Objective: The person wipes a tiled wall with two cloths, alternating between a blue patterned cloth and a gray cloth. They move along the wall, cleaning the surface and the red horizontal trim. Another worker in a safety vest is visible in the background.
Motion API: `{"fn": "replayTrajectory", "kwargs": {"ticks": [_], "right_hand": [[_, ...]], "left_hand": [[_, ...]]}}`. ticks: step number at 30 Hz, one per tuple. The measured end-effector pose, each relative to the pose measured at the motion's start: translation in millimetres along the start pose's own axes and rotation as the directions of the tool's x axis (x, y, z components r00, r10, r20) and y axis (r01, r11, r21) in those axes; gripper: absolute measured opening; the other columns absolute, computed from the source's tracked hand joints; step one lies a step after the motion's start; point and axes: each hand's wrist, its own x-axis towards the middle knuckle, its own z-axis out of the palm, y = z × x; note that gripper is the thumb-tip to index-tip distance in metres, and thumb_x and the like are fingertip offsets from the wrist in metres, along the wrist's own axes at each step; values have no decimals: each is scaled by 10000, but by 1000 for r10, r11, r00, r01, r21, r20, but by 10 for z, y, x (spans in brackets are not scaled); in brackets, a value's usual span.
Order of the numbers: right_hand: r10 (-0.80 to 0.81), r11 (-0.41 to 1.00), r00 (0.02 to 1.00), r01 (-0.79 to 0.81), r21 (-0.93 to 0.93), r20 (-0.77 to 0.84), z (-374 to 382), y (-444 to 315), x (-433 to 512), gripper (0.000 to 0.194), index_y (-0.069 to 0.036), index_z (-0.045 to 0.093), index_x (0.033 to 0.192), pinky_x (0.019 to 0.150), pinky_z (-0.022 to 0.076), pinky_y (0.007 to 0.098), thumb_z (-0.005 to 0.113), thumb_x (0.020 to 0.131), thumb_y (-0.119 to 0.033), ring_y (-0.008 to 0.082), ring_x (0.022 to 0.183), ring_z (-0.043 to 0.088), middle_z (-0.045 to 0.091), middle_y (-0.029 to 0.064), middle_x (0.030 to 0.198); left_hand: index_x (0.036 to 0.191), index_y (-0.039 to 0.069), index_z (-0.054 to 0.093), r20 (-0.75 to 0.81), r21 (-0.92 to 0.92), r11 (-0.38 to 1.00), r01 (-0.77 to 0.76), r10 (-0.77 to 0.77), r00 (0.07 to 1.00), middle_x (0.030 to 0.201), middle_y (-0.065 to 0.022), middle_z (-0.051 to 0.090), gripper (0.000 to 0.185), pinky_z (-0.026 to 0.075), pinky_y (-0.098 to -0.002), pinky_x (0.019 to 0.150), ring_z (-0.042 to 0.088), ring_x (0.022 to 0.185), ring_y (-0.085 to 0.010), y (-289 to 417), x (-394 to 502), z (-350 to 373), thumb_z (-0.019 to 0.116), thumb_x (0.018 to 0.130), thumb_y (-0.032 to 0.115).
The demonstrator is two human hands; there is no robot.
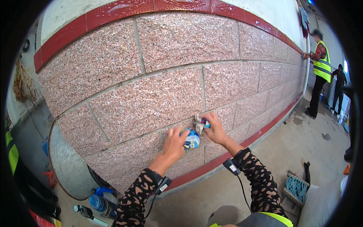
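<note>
In the head view my left hand [175,142] grips a blue, white and yellow patterned pouch or wad [192,139], held close to the pinkish stone-block wall [147,105]. Just to the right and slightly higher, my right hand [214,128] is closed on a small item with a dark and light-blue end. A greyish-white rag [199,129] lies against the wall at those fingertips. Both hands are at a low course of blocks, near a mortar joint. What exactly the right fingers hold is blurred and partly hidden.
A person in a yellow vest [322,66] stands at the wall on the right, another in dark clothes [339,88] beyond. A third person's vest [12,153] shows far left. Low left are a round metal sheet [68,161] and a blue bottle [98,203]; a small stool [296,188] stands right.
</note>
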Motion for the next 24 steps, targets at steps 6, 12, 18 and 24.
{"fn": "replayTrajectory", "kwargs": {"ticks": [6, 12, 18, 24], "right_hand": [[428, 533, 891, -382, 755, 149, -209, -209, 200, 487, -88, 538, 1307, 938, 506, 338, 687, 853, 8, 184, 1094, 616, 641, 54, 1152], [362, 721, 932, -281, 634, 2, -40, -800, 478, 494, -65, 570, 1299, 970, 486, 318, 714, 831, -2, 154, 1051, 606, 646, 39, 1115], [6, 961, 971, 61, 270, -241, -81, -1296, 1287, 501, -54, 596, 1251, 935, 497, 331, 709, 772, 35, 175, 1036, 606, 636, 74, 1116], [-429, 893, 874, 372, -253, -230, -18, -1477, 2012, 487, -48, 611, 1200, 944, 489, 391, 647, 740, 108, 364, 1048, 621, 614, 172, 1129]], "left_hand": [[1226, -9, 647, 230, -906, 196, 375, -515, 826, 1070, -108, 720, 529, 568, -378, 887, 713, 963, -249, 91, -154, -93, 613, 709, -119], [1199, -20, 639, 368, -927, -255, 274, -488, 791, 1047, -111, 741, 501, 590, -374, 872, 735, 939, -230, 177, -299, -268, 619, 709, -125], [1197, -21, 641, 383, -887, -428, 172, -475, 792, 1062, -108, 742, 470, 589, -377, 875, 734, 940, -237, 75, -340, -449, 616, 738, -120], [1182, -35, 650, 346, -857, -511, 57, -492, 799, 1066, -130, 747, 447, 601, -395, 858, 740, 934, -250, -16, -343, -669, 621, 743, -117]]}}
